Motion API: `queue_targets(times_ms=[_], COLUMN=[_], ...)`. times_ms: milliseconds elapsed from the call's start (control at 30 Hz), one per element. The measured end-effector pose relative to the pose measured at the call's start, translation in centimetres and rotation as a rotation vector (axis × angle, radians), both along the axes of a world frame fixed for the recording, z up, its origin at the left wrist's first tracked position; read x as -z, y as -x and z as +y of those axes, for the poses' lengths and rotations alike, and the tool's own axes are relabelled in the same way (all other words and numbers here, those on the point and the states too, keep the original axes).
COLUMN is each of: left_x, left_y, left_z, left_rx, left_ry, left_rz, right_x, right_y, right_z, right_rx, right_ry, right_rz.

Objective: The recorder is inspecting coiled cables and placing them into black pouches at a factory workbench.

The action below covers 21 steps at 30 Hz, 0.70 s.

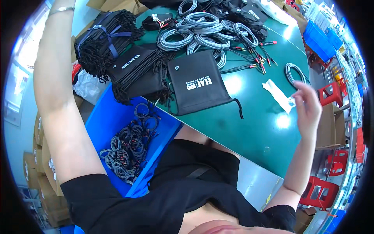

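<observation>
My right hand [309, 107] is above the right side of the green table, its fingers loosely bent and apart, with nothing visible in them. Beside its fingertips are a white paper strip [277, 95] and one coiled grey cable [293, 72]. My left arm stretches up along the left edge, and its hand lies beyond the top of the picture. A black drawstring pouch [198, 91] with white print lies flat in front of me. Left of it is a stack of black pouches [136, 72].
Coiled grey cables [206, 23] with red-tipped plugs lie at the table's back. A tied bundle of black pouches [107, 39] sits at the far left. A blue bin [97, 121] holding several small cable coils stands below the table edge. Red stools [321, 193] are at the right.
</observation>
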<state>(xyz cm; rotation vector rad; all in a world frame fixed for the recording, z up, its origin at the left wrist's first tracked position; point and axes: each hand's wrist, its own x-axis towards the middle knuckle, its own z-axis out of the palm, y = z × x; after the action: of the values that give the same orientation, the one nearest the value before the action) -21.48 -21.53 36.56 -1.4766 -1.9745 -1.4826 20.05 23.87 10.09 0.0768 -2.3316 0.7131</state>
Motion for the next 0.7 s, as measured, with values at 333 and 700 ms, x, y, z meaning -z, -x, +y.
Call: queue_targets(times_ms=[333, 700], left_x=[30.7, 35.5], left_y=[-14.3, -27.1], left_z=[9.5, 14.0], left_rx=[-0.327, -0.154], left_ry=[0.645, 1.091], left_rz=[-0.246, 0.511], right_x=[9.6, 9.9], right_y=[-1.4, -0.4], right_z=[-0.3, -2.0], right_rx=[-0.005, -0.135], right_ry=[0.193, 0.177], right_rz=[-0.313, -0.429])
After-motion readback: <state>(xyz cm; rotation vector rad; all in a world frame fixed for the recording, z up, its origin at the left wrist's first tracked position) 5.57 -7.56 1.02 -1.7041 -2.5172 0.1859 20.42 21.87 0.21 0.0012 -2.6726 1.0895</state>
